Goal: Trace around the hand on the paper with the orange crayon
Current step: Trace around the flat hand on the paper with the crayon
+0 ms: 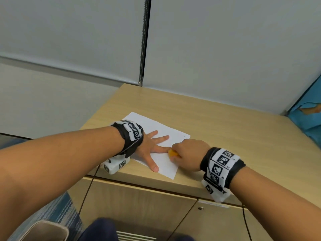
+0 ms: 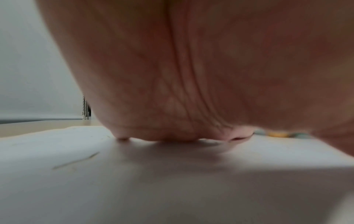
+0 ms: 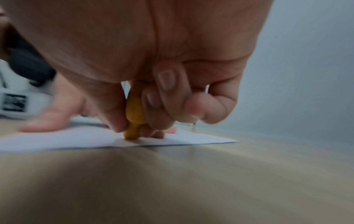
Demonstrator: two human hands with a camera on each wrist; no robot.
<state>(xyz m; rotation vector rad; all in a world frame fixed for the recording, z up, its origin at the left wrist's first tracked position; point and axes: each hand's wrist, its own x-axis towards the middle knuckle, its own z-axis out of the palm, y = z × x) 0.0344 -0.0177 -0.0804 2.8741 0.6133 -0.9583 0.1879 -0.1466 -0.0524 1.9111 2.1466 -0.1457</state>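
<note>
A white sheet of paper (image 1: 166, 164) lies on the light wooden cabinet top (image 1: 217, 122). My left hand (image 1: 152, 146) lies flat on it, fingers spread and straight, thumb pointing toward me. My right hand (image 1: 189, 153) grips a stubby orange crayon (image 1: 173, 153) between thumb and curled fingers. In the right wrist view the crayon (image 3: 134, 115) stands nearly upright with its tip on the paper (image 3: 67, 139), close beside a finger of the left hand (image 3: 55, 115). The left wrist view shows only my palm (image 2: 191, 75) pressed onto the paper (image 2: 76, 159).
The cabinet stands against grey-white blinds (image 1: 225, 49); a bead chain (image 1: 143, 54) hangs at their joint. A blue patterned thing (image 1: 307, 115) sits at the far right. Cabinet doors (image 1: 139, 206) face me below the front edge.
</note>
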